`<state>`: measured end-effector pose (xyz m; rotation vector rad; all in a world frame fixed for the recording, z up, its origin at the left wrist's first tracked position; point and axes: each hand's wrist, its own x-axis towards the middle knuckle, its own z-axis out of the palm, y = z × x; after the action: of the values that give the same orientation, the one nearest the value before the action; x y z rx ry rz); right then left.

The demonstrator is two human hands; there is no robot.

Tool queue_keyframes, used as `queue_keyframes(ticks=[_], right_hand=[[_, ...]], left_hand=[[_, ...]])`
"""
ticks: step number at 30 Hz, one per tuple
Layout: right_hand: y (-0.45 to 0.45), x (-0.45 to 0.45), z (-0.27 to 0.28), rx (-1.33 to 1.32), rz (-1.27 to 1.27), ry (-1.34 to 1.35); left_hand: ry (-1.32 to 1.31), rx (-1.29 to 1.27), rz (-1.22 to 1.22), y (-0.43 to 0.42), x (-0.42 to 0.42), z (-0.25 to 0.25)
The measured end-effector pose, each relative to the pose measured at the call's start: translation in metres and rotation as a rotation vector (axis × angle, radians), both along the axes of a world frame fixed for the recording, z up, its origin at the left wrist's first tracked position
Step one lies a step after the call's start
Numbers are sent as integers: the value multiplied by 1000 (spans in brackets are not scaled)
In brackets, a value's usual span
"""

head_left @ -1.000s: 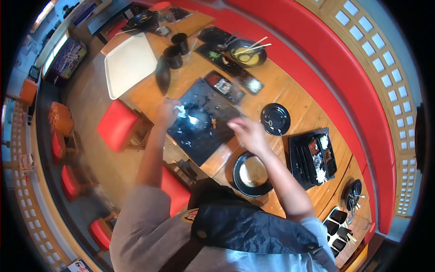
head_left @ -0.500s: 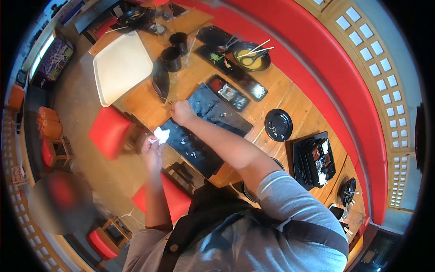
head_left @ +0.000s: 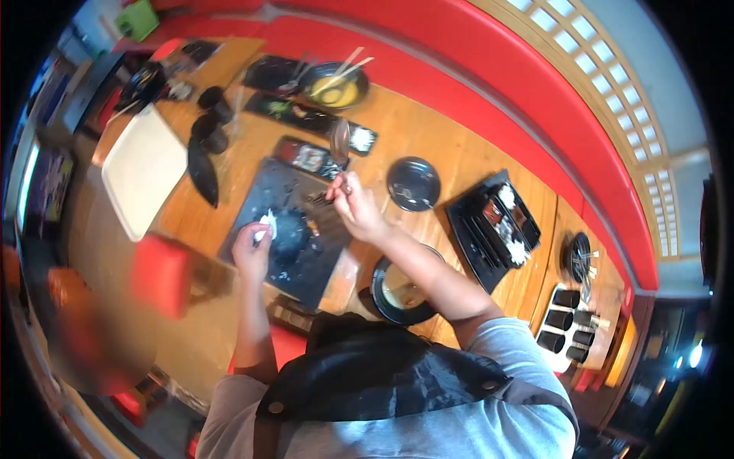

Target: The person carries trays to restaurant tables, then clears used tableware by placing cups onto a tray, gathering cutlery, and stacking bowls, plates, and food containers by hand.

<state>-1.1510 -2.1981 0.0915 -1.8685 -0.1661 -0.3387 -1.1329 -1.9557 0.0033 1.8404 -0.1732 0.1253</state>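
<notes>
My right hand (head_left: 357,210) is closed around the handle of a metal spoon (head_left: 341,143), its bowl pointing away from me. A small fork-like utensil (head_left: 317,198) shows beside these fingers; whether it is held too is unclear. My left hand (head_left: 252,249) pinches a crumpled white tissue (head_left: 267,222) over the dark rectangular slabs (head_left: 310,277). Food scraps and wet smears lie on the slabs. Just beyond the spoon is a small black sectioned dish (head_left: 300,157). To the right of my right hand sits a round black plate (head_left: 414,183).
A cream tray (head_left: 138,164) stands at left near black cups (head_left: 208,134) and a dark leaf-shaped dish (head_left: 202,174). At the back is a bowl of yellow soup (head_left: 336,92). Stacked black dishes (head_left: 478,249) and a black bowl (head_left: 380,289) are on the right.
My right hand has moved right and lifted the spoon off the table's left side. My left hand, still with the tissue, now hovers over the slabs. The view has shifted right.
</notes>
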Motion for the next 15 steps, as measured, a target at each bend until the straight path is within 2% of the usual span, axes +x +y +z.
queue_keyframes(ticks=[1, 3, 4, 6, 7, 8, 10, 11, 12, 13, 15], right_hand=[[-3, -7, -4, 61, -49, 8], [-8, -14, 3, 260, -164, 25], [-9, -17, 7, 265, -183, 18], [-18, -26, 36, 588, -295, 94], [-23, -27, 34, 782, -252, 79], [-30, -31, 33, 888, -267, 46], [-45, -49, 33, 1096, -311, -27], [-51, -60, 36, 1191, -334, -65], [-59, -76, 43, 1274, -321, -81], [-65, -92, 51, 1284, -367, -119], [-85, -133, 74, 1334, -459, -174]], left_hand=[[102, 33, -57, -1, -1, -1], [55, -158, -71, -9, 2, 3], [52, -153, -91, -7, 0, 6], [63, -166, -17, -27, -3, 32], [2, -196, -29, -32, 2, 26], [-11, -108, -70, -40, 1, 43], [-19, 78, 9, -55, 5, 57], [15, -24, 63, -57, 16, 43], [-24, -99, 83, -67, 15, 55], [-131, 4, 117, -63, 29, 39], [8, -194, 72, -84, 33, 56]])
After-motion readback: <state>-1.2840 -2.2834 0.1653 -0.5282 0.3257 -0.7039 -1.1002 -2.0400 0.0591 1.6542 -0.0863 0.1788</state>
